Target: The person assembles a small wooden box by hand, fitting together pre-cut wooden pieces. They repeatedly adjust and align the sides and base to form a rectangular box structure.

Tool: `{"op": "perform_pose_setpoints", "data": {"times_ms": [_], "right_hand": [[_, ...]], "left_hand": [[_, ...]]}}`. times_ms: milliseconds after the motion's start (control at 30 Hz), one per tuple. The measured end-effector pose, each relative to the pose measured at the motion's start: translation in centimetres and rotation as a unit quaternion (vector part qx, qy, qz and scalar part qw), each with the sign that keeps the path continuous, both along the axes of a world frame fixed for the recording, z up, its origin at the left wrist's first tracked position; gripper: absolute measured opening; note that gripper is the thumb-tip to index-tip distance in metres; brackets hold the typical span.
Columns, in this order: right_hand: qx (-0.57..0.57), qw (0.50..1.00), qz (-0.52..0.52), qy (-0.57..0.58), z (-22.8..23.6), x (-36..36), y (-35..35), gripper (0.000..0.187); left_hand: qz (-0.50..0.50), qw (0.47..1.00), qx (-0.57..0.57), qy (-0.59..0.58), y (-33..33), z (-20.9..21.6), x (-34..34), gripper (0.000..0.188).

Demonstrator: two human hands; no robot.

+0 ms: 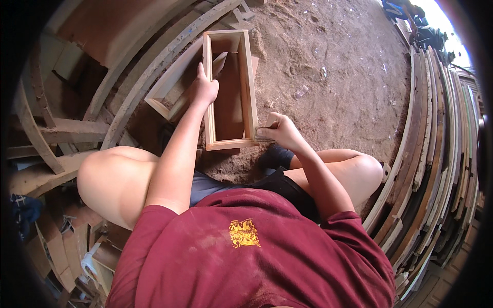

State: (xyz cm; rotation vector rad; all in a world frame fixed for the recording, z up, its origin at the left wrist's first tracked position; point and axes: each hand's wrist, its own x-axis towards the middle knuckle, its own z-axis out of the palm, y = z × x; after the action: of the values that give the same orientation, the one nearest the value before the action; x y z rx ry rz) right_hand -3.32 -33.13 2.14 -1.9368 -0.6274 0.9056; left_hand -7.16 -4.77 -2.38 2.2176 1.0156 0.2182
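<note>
In front of me a long, narrow wooden box [251, 97] lies with its open side up, its pale rim framing a darker inside. My left hand [204, 90] is closed on the box's left side, with a finger stretched along the rim. Next to the near right corner, my right hand [282, 132] is closed, its thumb and fingers bent together against the outer edge. Whatever it pinches is too small to name. Partly behind my left hand and the box, a second wooden box [174, 77] stands tilted to the left.
Sandy, dusty ground [328, 77] spreads ahead and to the right. A long stack of wooden boards [426, 149] runs along the right. Curved-looking wooden beams [154, 72] and furniture parts crowd the left. Several wood offcuts [61, 251] lie at the lower left. My bent legs flank the work.
</note>
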Motion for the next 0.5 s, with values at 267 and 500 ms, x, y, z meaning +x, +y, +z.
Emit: {"op": "perform_pose_setpoints", "data": {"times_ms": [267, 500], "right_hand": [[-0.012, 0.998, 0.060, -0.001, 0.8, 0.1, 0.1, 0.029], [-0.048, 0.997, 0.053, -0.023, 1.1, 0.3, 0.2, 0.024]], "left_hand": [[0.007, 0.999, -0.029, 0.031, -0.7, 2.4, -0.1, 0.081], [0.007, 0.998, -0.040, 0.051, -1.1, 2.6, 0.0, 0.083]]}}
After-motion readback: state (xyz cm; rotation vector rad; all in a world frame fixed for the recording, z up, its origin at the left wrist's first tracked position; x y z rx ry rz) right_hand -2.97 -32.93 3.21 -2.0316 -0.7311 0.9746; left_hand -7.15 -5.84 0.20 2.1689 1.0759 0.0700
